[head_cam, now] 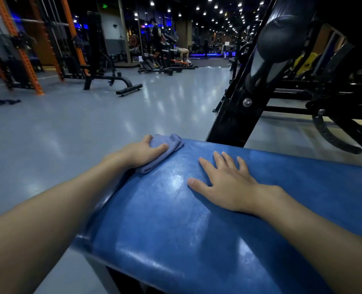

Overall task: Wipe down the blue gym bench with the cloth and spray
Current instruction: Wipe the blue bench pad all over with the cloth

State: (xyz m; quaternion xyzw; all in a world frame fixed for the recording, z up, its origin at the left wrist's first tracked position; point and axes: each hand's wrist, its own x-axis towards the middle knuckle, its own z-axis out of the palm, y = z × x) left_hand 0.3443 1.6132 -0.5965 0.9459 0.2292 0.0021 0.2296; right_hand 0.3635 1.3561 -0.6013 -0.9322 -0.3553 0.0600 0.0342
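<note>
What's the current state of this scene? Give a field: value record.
bench: blue padded glossy gym bench, fills the lower frame
cloth: folded pale blue cloth, on the bench's far left edge
left hand: left hand grips the cloth against the bench
right hand: right hand rests flat on the bench top, fingers spread, holding nothing
spray: no bottle in view
behind bench: black metal machine frame, grey glossy floor
</note>
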